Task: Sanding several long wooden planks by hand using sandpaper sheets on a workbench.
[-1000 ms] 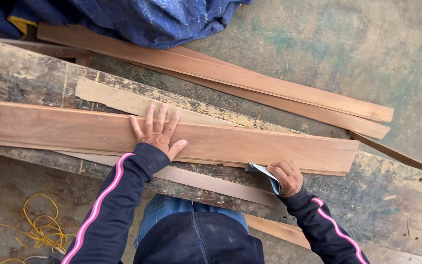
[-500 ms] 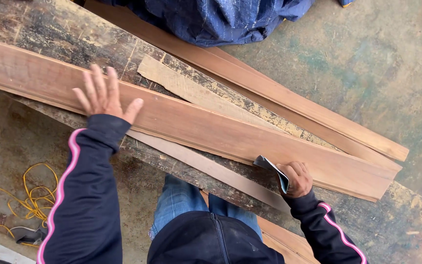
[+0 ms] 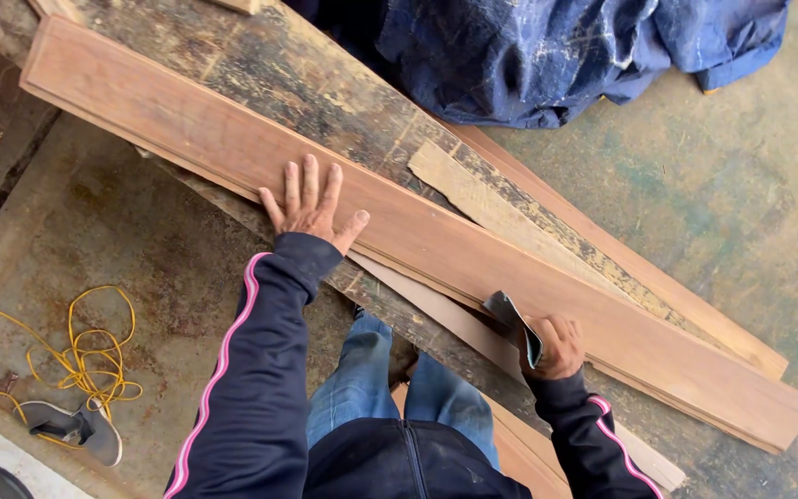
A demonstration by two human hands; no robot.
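Dark navy jacket sleeves [image 3: 260, 370] with pink-white stripes, blue jeans [image 3: 371, 370].

A long plank [image 3: 436, 240] lies slantwise across a workbench [image 3: 260, 65], with the left hand [image 3: 309, 205] flat on its near part and the right hand [image 3: 554, 346] at its near edge further right, gripping a folded sheet [image 3: 514, 319] against that edge. Behind the plank lie a thin strip [image 3: 501, 208] and another board [image 3: 658, 286], and a heaped cloth [image 3: 556, 51] sits beyond them. On the floor to the left, below the bench, a cord [image 3: 76, 356] lies coiled beside a sandal [image 3: 76, 427].
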